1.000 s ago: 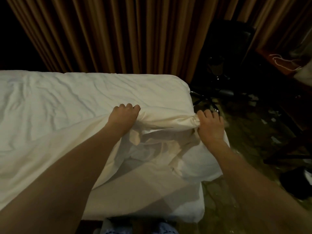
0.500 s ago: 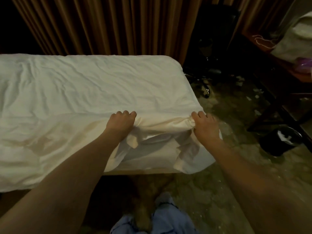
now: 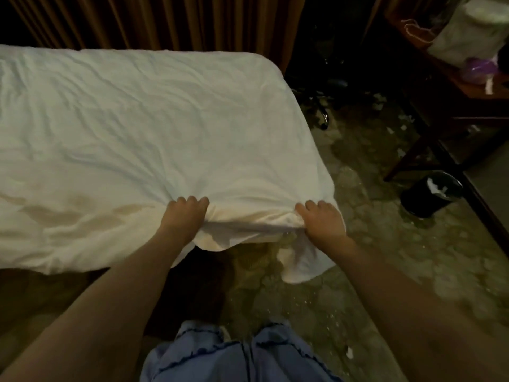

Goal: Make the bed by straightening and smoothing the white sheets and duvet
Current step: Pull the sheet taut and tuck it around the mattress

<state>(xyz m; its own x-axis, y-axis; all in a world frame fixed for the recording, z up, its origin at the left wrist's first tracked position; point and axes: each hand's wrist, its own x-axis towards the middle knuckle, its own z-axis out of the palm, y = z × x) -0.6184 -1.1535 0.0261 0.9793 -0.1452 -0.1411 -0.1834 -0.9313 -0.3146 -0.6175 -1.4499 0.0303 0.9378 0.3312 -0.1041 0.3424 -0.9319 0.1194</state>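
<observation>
White duvet [image 3: 143,128] spread wrinkled over the bed, its near right corner bunched and hanging off the edge, brown curtain [image 3: 165,22] behind, left hand [image 3: 185,216] and right hand [image 3: 322,220] fingers curled, gripping the duvet's near edge, black bin [image 3: 429,194] on floor at right

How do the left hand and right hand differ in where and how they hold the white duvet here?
The left hand grips the duvet partway along its near edge; the right hand grips close to the corner. Below the left hand the fabric hangs as a short rounded fold; below the right hand a longer flap droops toward the floor. Both have fingers curled over bunched white fabric.
</observation>
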